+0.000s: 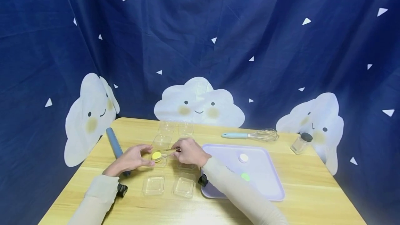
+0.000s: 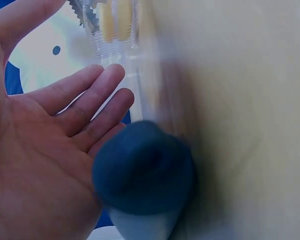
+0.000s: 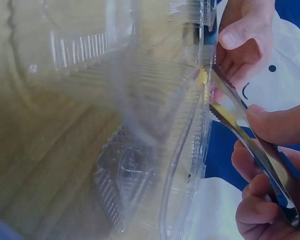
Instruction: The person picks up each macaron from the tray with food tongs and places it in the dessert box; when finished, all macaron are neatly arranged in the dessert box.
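Observation:
My right hand grips metal tongs, their serrated tips pointing left and lying beside a round yellow macaron. The macaron stands in a clear plastic container; its two yellow halves with a paler band between show in the left wrist view. My left hand is spread around the left side of this container, thumb and fingers apart and fairly straight, holding nothing. Part of its palm fills the left wrist view. In the right wrist view the tong tips stand apart near the yellow piece.
Several other clear containers stand in two columns. A lilac tray at the right bears a white round piece and a green one. Behind are a whisk and a lidded jar; a blue rolling pin lies left.

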`<action>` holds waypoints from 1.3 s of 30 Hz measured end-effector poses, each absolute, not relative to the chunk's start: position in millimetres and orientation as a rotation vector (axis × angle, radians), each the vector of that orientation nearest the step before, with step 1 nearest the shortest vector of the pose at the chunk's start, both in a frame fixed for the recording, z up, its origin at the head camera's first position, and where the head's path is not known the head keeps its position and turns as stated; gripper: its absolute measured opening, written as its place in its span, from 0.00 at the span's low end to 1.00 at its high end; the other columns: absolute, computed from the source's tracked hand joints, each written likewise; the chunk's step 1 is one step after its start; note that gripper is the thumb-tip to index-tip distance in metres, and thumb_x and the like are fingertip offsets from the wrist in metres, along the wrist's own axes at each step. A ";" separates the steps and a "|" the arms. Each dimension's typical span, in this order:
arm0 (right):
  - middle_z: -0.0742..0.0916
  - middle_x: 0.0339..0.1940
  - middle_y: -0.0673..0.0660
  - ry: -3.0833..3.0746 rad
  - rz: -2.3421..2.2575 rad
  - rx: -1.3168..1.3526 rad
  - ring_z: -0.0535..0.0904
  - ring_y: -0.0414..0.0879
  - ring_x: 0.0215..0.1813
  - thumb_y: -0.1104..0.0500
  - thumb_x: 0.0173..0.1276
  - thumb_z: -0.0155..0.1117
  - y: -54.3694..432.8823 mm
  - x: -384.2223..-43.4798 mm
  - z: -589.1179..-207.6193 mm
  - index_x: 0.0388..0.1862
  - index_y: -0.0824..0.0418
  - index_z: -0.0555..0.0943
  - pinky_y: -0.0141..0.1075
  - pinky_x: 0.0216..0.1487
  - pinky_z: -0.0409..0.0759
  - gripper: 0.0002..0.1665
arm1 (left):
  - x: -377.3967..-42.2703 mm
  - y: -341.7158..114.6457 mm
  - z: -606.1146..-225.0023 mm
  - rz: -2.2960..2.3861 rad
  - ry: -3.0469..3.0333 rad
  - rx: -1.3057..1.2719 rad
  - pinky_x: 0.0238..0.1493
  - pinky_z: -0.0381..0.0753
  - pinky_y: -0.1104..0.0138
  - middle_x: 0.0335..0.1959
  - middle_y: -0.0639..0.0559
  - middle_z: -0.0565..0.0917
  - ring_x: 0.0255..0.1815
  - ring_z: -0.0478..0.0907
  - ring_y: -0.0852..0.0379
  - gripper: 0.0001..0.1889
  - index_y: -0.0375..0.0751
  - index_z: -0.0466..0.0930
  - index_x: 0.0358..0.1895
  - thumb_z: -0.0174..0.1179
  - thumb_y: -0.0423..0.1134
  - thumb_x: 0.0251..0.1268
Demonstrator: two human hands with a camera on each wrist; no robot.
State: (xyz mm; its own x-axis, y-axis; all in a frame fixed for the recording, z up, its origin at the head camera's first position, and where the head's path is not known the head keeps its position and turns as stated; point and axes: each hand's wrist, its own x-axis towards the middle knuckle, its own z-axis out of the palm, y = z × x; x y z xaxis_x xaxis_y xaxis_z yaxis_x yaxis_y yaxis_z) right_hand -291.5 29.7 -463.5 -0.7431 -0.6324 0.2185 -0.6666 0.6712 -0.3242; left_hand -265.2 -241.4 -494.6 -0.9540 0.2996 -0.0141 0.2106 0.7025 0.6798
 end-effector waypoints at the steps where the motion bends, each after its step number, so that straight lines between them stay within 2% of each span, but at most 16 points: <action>1: 0.91 0.40 0.49 -2.799 0.626 1.082 0.83 0.30 0.34 0.52 0.66 0.73 30.9 -291.0 -462.5 0.46 0.57 0.90 0.18 0.37 0.80 0.14 | -264.8 -241.2 -494.0 1.089 2.789 0.415 0.68 0.73 0.39 0.59 0.44 0.85 0.64 0.78 0.39 0.44 0.37 0.73 0.69 0.76 0.58 0.51; 12: 0.92 0.43 0.54 -2.716 0.852 1.005 0.85 0.35 0.37 0.53 0.68 0.71 54.0 -285.6 -450.8 0.47 0.59 0.89 0.20 0.38 0.81 0.14 | -258.1 -247.9 -476.6 1.090 2.899 0.426 0.61 0.80 0.42 0.61 0.35 0.81 0.62 0.78 0.36 0.43 0.35 0.74 0.67 0.76 0.56 0.52; 18: 0.91 0.45 0.54 -2.689 0.958 0.896 0.87 0.40 0.42 0.55 0.68 0.71 71.8 -282.5 -436.1 0.49 0.59 0.88 0.24 0.43 0.85 0.14 | -260.0 -245.7 -463.2 1.032 3.003 0.465 0.58 0.80 0.43 0.61 0.38 0.82 0.61 0.78 0.38 0.41 0.36 0.76 0.65 0.76 0.57 0.52; 22: 0.91 0.43 0.51 -2.644 0.976 0.828 0.86 0.39 0.41 0.56 0.66 0.73 87.2 -282.6 -426.9 0.48 0.57 0.89 0.27 0.44 0.86 0.13 | -264.6 -236.3 -451.8 0.961 3.051 0.503 0.59 0.79 0.43 0.62 0.40 0.81 0.62 0.77 0.38 0.40 0.36 0.76 0.65 0.76 0.56 0.52; 28: 0.91 0.42 0.48 -2.623 1.035 0.748 0.85 0.38 0.41 0.56 0.65 0.73 113.1 -283.2 -420.4 0.48 0.55 0.89 0.31 0.46 0.86 0.13 | -271.7 -218.4 -437.0 0.918 3.055 0.608 0.65 0.74 0.40 0.64 0.36 0.79 0.66 0.74 0.35 0.42 0.33 0.73 0.67 0.76 0.53 0.52; 34: 0.91 0.41 0.50 -2.603 1.038 0.672 0.84 0.39 0.41 0.56 0.64 0.74 143.2 -284.5 -423.1 0.49 0.56 0.89 0.35 0.48 0.86 0.14 | -277.3 -198.2 -430.9 0.926 2.991 0.697 0.62 0.78 0.43 0.63 0.36 0.80 0.63 0.77 0.37 0.43 0.32 0.72 0.68 0.77 0.52 0.51; 39: 0.90 0.40 0.49 -2.617 1.093 0.568 0.85 0.40 0.42 0.57 0.65 0.73 170.2 -283.7 -427.8 0.50 0.55 0.88 0.34 0.48 0.86 0.14 | -278.0 -183.5 -431.2 0.896 2.939 0.719 0.67 0.76 0.43 0.65 0.37 0.79 0.65 0.76 0.38 0.44 0.32 0.71 0.69 0.77 0.51 0.51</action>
